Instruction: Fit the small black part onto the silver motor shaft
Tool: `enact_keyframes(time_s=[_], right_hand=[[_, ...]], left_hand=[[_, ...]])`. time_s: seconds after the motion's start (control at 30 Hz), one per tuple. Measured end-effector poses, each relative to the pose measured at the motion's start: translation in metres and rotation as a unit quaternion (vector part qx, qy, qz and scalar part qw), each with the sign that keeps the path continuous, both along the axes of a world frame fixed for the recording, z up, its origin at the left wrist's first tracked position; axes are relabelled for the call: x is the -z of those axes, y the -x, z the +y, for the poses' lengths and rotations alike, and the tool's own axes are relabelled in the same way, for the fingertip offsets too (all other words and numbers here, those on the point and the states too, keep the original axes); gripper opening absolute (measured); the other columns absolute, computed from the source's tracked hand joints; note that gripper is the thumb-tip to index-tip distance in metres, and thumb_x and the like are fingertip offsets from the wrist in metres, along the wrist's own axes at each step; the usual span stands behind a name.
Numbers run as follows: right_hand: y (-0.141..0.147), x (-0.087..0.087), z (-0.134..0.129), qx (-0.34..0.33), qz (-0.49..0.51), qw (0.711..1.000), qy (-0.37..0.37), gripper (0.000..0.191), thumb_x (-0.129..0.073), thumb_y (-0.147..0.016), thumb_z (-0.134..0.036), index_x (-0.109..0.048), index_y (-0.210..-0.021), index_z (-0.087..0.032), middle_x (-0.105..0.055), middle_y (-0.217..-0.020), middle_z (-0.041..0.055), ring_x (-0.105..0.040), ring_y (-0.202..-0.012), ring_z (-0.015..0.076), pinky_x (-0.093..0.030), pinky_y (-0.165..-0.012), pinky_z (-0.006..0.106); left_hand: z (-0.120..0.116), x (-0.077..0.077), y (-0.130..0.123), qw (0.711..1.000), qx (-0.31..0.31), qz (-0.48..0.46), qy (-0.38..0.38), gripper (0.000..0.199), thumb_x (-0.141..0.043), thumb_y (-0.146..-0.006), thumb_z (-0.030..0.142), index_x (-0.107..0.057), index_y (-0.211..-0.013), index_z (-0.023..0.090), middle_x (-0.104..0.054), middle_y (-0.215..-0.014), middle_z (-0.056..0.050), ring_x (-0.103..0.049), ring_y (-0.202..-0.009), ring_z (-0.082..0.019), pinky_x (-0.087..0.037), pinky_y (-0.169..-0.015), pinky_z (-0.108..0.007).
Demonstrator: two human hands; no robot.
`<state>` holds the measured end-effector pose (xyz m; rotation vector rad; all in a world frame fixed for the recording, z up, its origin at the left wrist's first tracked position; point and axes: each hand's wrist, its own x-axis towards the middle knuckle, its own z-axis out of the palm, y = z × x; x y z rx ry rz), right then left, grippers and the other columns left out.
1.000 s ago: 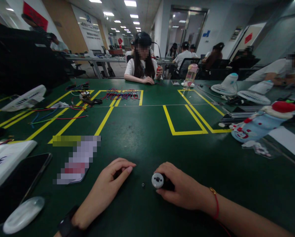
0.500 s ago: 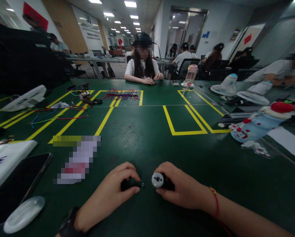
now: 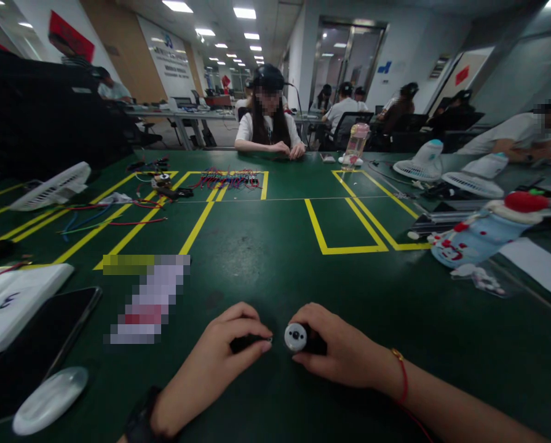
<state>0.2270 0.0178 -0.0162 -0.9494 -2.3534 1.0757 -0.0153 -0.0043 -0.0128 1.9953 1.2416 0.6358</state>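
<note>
My left hand [image 3: 236,347] is closed in a pinch, thumb and forefinger on a tiny ring-like metal piece [image 3: 270,339], most of it hidden by the fingertips. Whether it is a nut or a small gear I cannot tell. To its right, my right hand [image 3: 333,344] is wrapped round a small motor-like cylinder [image 3: 296,337]. Its round silver end faces me and shows a dark centre with a small hole on either side. A narrow gap separates the two hands, both low over the green table.
At left lie a pixelated paper sheet [image 3: 149,301], a computer mouse [image 3: 51,400], a black tablet-like slab [image 3: 31,363] and a white box [image 3: 21,307]. Right stands a tilted blue bottle [image 3: 483,231]. Wires [image 3: 229,178] lie farther back, before a seated person [image 3: 270,123].
My left hand has moved slightly right, and its finger and thumb have closed on the tiny ring that lay on the table. The right hand keeps its hold on the cylinder.
</note>
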Motion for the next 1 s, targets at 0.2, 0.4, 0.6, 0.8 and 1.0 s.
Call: enact_keyframes(time_s=[0.2, 0.4, 0.6, 0.8, 1.0], right_hand=[[0.0, -0.001, -0.001, 0.001, 0.0, 1.0, -0.008, 0.034, -0.067, -0.075, -0.017, -0.053, -0.105, -0.02, -0.056, -0.099, 0.0027, -0.05, -0.087, 0.0167, -0.042, -0.074, 0.029], [0.0, 0.0, -0.002, -0.007, 0.001, 1.0, -0.013, 0.028, -0.065, -0.076, -0.016, -0.053, -0.102, -0.019, -0.054, -0.095, 0.0025, -0.049, -0.086, 0.0171, -0.041, -0.073, 0.029], [0.0, 0.001, -0.001, -0.009, 0.008, 1.0, -0.016, 0.03, -0.066, -0.076, -0.016, -0.053, -0.102, -0.019, -0.055, -0.096, 0.0029, -0.049, -0.086, 0.0175, -0.041, -0.074, 0.029], [0.001, 0.0, -0.001, -0.005, 0.012, 1.0, -0.023, 0.03, -0.066, -0.075, -0.015, -0.053, -0.102, -0.019, -0.055, -0.095, 0.0025, -0.049, -0.085, 0.017, -0.041, -0.074, 0.029], [0.0, -0.001, -0.001, -0.002, 0.005, 1.0, -0.01, 0.033, -0.067, -0.075, -0.016, -0.053, -0.105, -0.02, -0.057, -0.098, 0.0027, -0.05, -0.087, 0.0171, -0.042, -0.075, 0.029]], left_hand=[[0.001, -0.026, -0.019, 0.997, -0.01, -0.054, -0.051, 0.015, -0.063, -0.086, 0.016, -0.069, -0.092, 0.028, -0.056, -0.096, 0.0, -0.057, -0.09, -0.016, -0.045, -0.079, -0.027], [0.003, -0.03, -0.034, 0.996, 0.011, 0.002, -0.089, 0.017, -0.063, -0.085, 0.016, -0.069, -0.093, 0.029, -0.057, -0.093, 0.0, -0.056, -0.087, -0.017, -0.043, -0.075, -0.031], [0.001, -0.028, -0.035, 0.993, 0.01, 0.049, -0.108, 0.016, -0.06, -0.086, 0.017, -0.067, -0.093, 0.029, -0.057, -0.094, 0.0, -0.055, -0.086, -0.019, -0.042, -0.074, -0.033], [-0.004, -0.029, -0.033, 0.994, 0.014, 0.052, -0.092, 0.018, -0.059, -0.085, 0.019, -0.065, -0.098, 0.03, -0.057, -0.096, -0.001, -0.055, -0.089, -0.02, -0.043, -0.076, -0.035], [-0.004, -0.028, -0.017, 0.995, -0.005, 0.052, -0.085, 0.017, -0.057, -0.086, 0.018, -0.065, -0.097, 0.027, -0.056, -0.099, -0.002, -0.055, -0.092, -0.02, -0.044, -0.079, -0.034]])
